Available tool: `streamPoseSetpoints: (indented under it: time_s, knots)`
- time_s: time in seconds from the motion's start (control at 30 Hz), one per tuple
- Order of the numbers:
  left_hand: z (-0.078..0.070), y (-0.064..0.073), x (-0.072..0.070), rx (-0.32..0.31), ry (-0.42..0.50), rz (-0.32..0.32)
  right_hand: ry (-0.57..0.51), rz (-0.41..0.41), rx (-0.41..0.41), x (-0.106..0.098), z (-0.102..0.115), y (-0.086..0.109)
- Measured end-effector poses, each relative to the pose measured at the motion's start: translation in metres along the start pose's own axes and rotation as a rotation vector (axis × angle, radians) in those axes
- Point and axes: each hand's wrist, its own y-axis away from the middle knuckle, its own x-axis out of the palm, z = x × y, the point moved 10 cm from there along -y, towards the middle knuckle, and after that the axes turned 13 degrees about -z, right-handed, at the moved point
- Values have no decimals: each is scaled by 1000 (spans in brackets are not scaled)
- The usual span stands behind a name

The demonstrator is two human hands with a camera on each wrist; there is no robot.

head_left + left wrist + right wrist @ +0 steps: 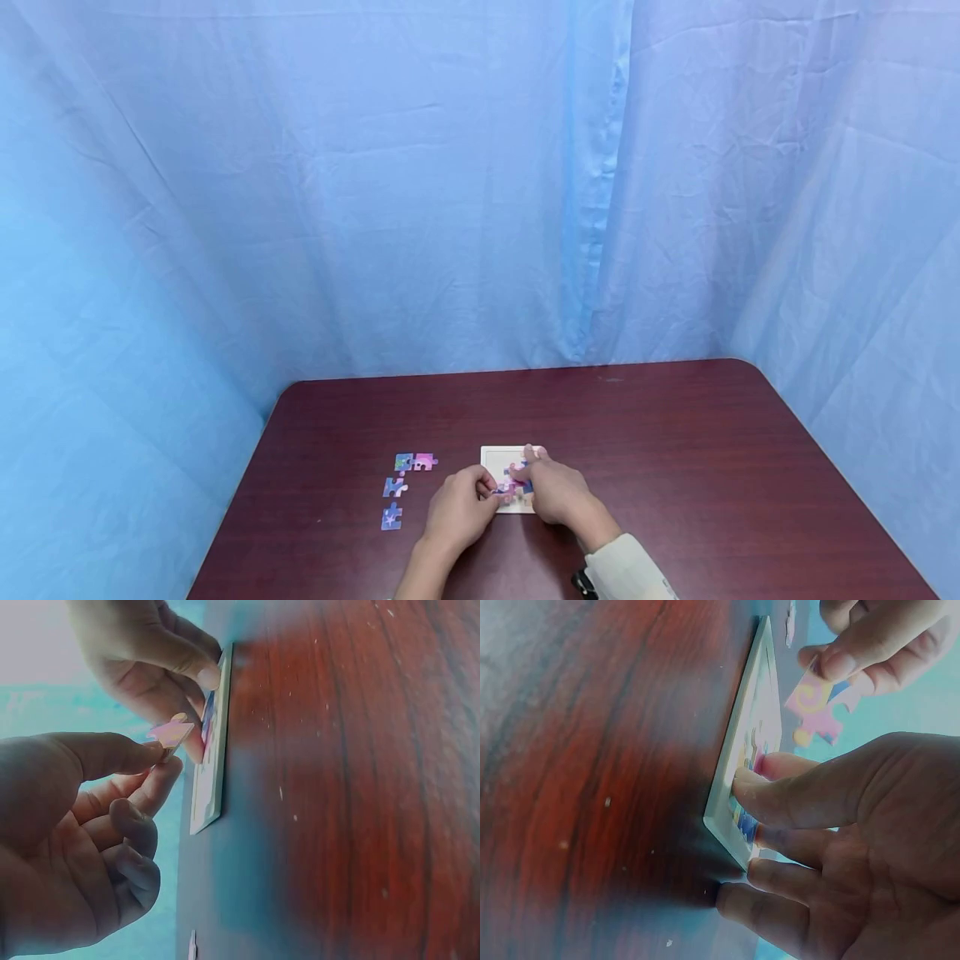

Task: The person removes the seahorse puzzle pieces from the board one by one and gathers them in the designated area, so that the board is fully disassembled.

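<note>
My left hand (pixel 459 510) pinches a jigsaw piece (pixel 816 712) between thumb and fingertips. The piece is pink with a yellow swirl and a bit of blue, and it is held tilted above the left part of a shallow white puzzle tray (pixel 492 457). My right hand (pixel 558 492) rests on the right side of that tray. In the right wrist view its thumb and fingers touch the pieces (pixel 744 823) lying inside, and one finger reaches past the tray's edge to the table. Part of the tray's contents is hidden under both hands.
Left of the tray several loose jigsaw pieces lie on the dark red-brown table (pixel 675 450): a green-blue one (pixel 403 462), a pink one (pixel 424 461), a blue-white one (pixel 393 487) and one with a star (pixel 391 518). Blue curtains (pixel 450 208) hang around the table.
</note>
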Motion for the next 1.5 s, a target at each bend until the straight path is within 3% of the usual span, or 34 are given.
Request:
streamPoseSetpoints:
  time_s: [0.33, 0.5, 0.9, 1.23, 1.5]
  knots:
    - [19, 12, -29, -47, -64, -65, -12, -4, 9, 2, -1, 1]
    - [36, 20, -47, -107, -97, -93, -7, -11, 6, 0, 0, 1]
    - [71, 25, -85, -223, -273, -147, 11, -1, 18, 0, -2, 0]
    - [85, 28, -97, -300, -342, -118, 18, 4, 36, 0, -3, 0]
    - [82, 28, -98, -290, -352, -113, 16, -8, 31, 1, -3, -1]
